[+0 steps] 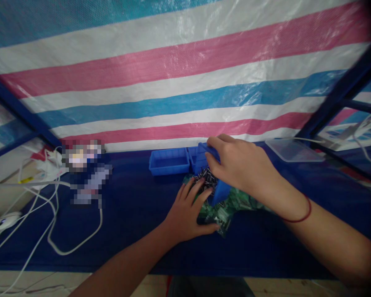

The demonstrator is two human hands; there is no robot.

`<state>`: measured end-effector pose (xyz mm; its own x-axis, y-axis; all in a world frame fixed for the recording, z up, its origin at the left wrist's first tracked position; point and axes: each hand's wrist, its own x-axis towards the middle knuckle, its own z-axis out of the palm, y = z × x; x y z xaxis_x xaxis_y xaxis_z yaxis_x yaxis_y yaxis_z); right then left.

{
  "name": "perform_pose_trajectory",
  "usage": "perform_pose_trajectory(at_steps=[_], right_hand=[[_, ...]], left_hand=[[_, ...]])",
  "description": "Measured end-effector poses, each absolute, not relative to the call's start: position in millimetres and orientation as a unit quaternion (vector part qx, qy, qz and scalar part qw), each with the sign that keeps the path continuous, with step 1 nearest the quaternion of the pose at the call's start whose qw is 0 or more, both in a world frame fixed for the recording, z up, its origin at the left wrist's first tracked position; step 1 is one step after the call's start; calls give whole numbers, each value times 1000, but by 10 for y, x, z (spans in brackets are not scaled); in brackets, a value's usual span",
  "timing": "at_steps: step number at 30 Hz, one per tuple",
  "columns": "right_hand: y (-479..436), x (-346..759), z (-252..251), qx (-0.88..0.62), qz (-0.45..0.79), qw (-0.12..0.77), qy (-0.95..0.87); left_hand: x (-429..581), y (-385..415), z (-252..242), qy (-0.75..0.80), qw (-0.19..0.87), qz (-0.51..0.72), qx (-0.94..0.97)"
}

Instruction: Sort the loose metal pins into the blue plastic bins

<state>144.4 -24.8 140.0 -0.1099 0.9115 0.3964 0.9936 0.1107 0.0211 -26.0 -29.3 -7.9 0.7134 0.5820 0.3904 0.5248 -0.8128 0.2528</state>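
Observation:
My right hand point(235, 169) grips a small blue plastic bin point(210, 173) and holds it tipped toward me, so several small dark parts point(206, 178) show at its mouth. Beneath the bin lies a pile of green circuit boards point(231, 208) on the blue table cover. My left hand point(188, 214) rests on the left side of that pile, fingers spread, with the thumb along the boards' near edge. A red string circles my right wrist.
A second blue bin point(169, 161) stands upright to the left of the tipped one. A clear plastic lid point(293, 149) lies at the far right. White cables point(52, 222) and a power strip crowd the left side. A striped tarp point(185, 74) hangs behind the table.

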Motion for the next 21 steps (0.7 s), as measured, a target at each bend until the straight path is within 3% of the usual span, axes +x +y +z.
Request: perform_pose_trajectory(at_steps=[9,21], right_hand=[[-264,1483,1452,-652,-161,132,-729],[-263,1599,1459,-630,-188,149,-738]], left_hand=[[-246,-295,-91,316,46,270,908],[-214,-318,8,337,76,192,919]])
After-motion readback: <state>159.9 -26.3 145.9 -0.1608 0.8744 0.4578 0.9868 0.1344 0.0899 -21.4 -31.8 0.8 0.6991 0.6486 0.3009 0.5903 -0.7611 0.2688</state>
